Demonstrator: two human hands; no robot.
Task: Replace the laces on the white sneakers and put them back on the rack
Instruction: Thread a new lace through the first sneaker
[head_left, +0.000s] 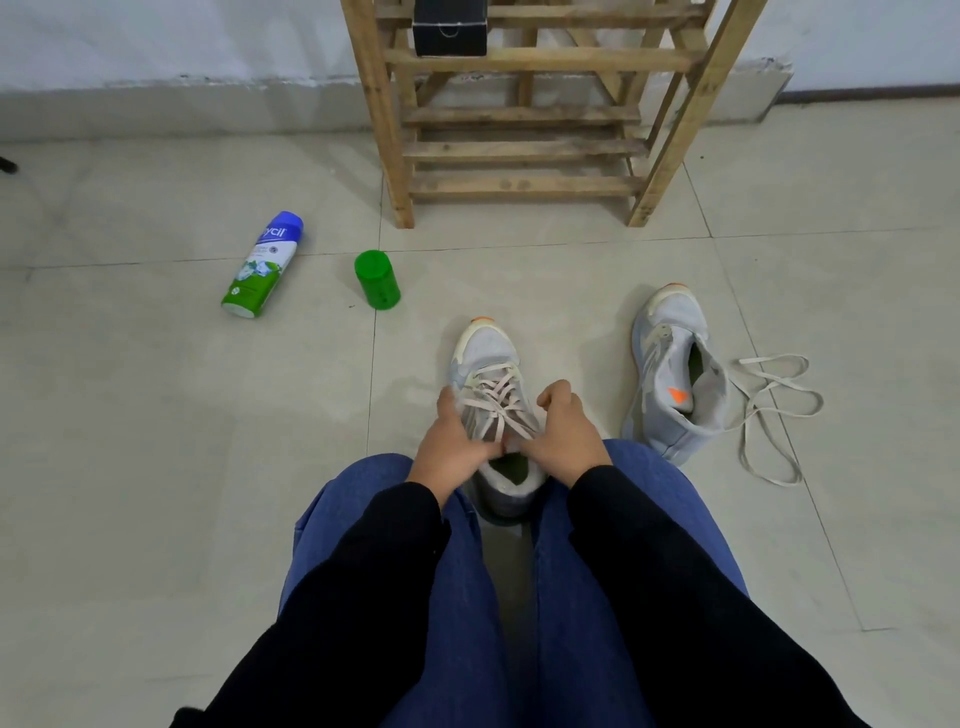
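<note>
One "ycil" bottle (262, 265), left of sneaker (485, 353)

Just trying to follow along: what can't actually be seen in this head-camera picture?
Lace ends on the laced sneaker: head view, covered by the left hand and right hand gripping it.
Black box and rack top: head view, cut off by the upper edge.
Name on spray can: head view, first letters turned away.
Dark object, left edge: head view, mostly outside frame.

Even, soft indoor light — faint shadows; sharp centre, wide-angle bending at edges, slight softness.
</note>
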